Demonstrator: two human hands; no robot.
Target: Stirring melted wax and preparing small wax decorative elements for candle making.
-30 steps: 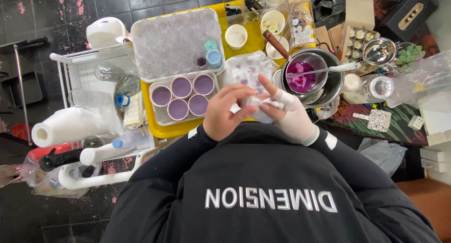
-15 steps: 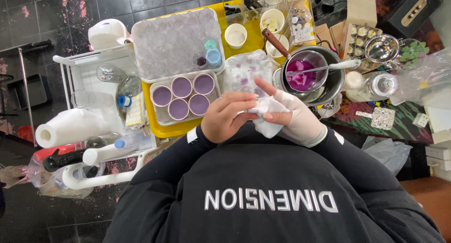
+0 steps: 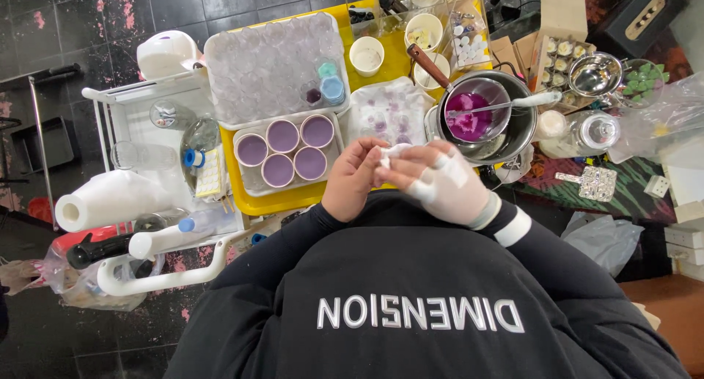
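Note:
My two hands meet over the front edge of a yellow tray [image 3: 249, 199]. My bare left hand [image 3: 353, 179] and my right hand [image 3: 440, 182], which wears white bandage wrap, both pinch a small crumpled white tissue [image 3: 389, 154]. Just beyond them lies a stained white cloth [image 3: 389, 113]. Left of it, several round cups of purple wax [image 3: 284, 148] sit in a clear container. To the right a metal pot [image 3: 488, 122] holds purple liquid and a white-handled spoon [image 3: 513, 102].
A clear plastic lid [image 3: 271, 64] covers the tray's back left. A white cart [image 3: 139, 115] holds bottles and a paper roll [image 3: 103, 201]. Paper cups [image 3: 367, 55], an open box of small candles [image 3: 561, 53] and a metal bowl [image 3: 594, 72] crowd the back right.
The tissue was spread out between my fingers; now it is bunched small and both hands have closed together around it.

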